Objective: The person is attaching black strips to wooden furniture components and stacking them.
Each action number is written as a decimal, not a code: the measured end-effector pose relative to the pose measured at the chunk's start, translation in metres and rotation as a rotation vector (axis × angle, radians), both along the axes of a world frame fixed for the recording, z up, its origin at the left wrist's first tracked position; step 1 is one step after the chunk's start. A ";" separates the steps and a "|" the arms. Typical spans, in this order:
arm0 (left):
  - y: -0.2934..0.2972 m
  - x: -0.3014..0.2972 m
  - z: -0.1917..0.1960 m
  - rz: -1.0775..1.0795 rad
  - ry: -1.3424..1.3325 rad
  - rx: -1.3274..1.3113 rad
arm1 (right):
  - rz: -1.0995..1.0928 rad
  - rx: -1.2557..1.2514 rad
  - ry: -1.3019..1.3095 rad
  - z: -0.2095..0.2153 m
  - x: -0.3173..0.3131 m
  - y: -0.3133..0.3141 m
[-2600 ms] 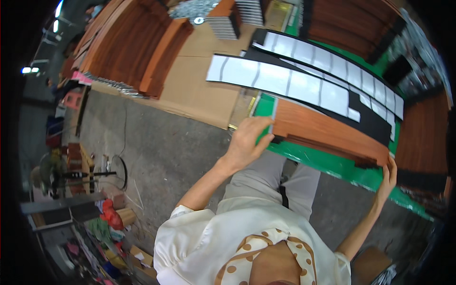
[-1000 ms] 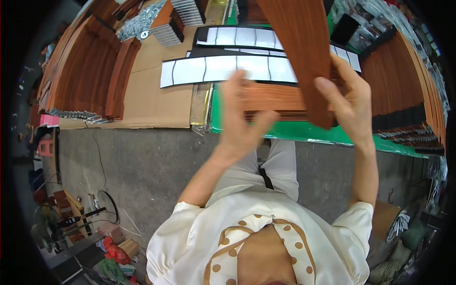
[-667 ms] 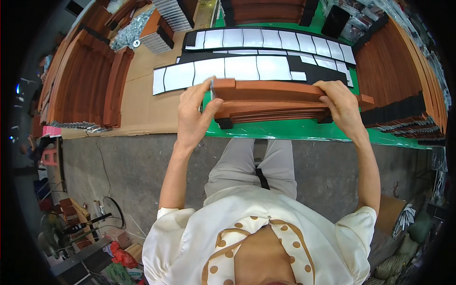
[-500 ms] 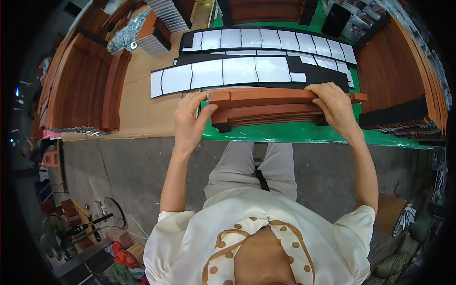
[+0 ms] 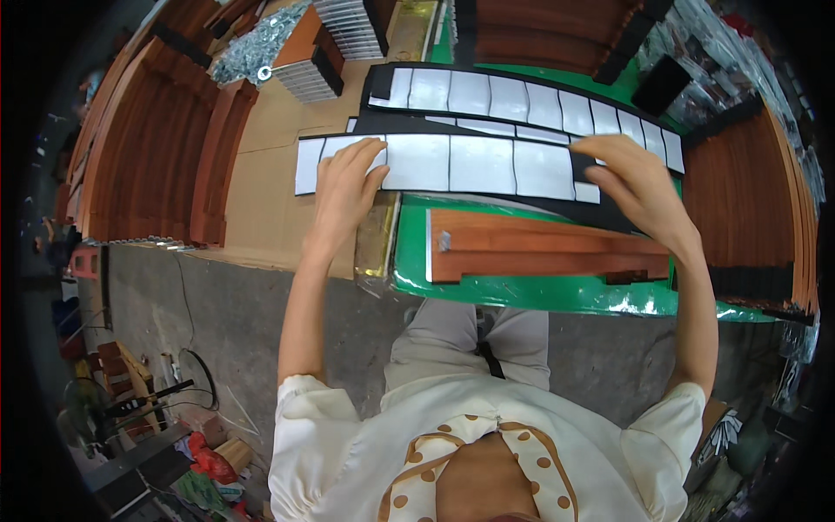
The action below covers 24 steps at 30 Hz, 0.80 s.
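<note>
Over the left part of a black strip with glossy white panels (image 5: 483, 163), my left hand (image 5: 346, 187) has its fingers bent downward and its thumb apart. Whether the fingertips press on the strip I cannot tell. My right hand (image 5: 639, 184) is at the strip's other end, fingers stretched and thumb spread, holding nothing. Closer to me, a reddish-brown wooden piece (image 5: 539, 245) lies lengthwise on the green table cover (image 5: 522, 296), and a small grey spot shows near its left end. Another white-panelled black strip (image 5: 504, 96) lies farther back.
Stacks of brown boards stand at left (image 5: 143, 174), at right (image 5: 748, 200) and at the back (image 5: 544, 35). A bag of metal hardware (image 5: 261, 43) and a black phone-like slab (image 5: 663, 85) lie behind. Brown cardboard (image 5: 274, 191) covers the table's left side.
Both hands have let go of the wooden piece, which now lies lower on the green cover. They have moved over the front white-panelled strip. The view has shifted slightly.
</note>
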State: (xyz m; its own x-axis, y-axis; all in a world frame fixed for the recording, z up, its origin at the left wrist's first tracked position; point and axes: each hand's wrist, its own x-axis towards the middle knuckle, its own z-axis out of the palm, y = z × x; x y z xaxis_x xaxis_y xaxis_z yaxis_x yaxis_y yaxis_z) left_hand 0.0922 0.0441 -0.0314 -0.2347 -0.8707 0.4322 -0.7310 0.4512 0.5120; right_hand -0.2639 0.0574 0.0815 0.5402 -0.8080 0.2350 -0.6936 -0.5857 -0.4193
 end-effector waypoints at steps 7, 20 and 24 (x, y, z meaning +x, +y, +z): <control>-0.095 0.019 -0.056 0.152 -0.430 -0.124 | 0.309 -0.007 0.119 -0.072 0.135 -0.135; -0.108 0.027 -0.082 0.136 -0.358 -0.023 | 0.245 -0.173 0.264 -0.159 0.229 -0.207; -0.110 0.027 -0.083 0.152 -0.336 -0.026 | 0.235 -0.251 0.280 -0.165 0.233 -0.213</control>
State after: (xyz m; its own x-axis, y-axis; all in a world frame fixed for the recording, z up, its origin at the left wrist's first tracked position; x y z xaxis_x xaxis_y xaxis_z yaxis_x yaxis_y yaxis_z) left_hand 0.1195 -0.0661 -0.1144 -0.2359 -0.8964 0.3752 -0.9160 0.3340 0.2221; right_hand -0.0313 -0.1553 -0.0833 0.7731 -0.5925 0.2265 -0.5963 -0.8006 -0.0589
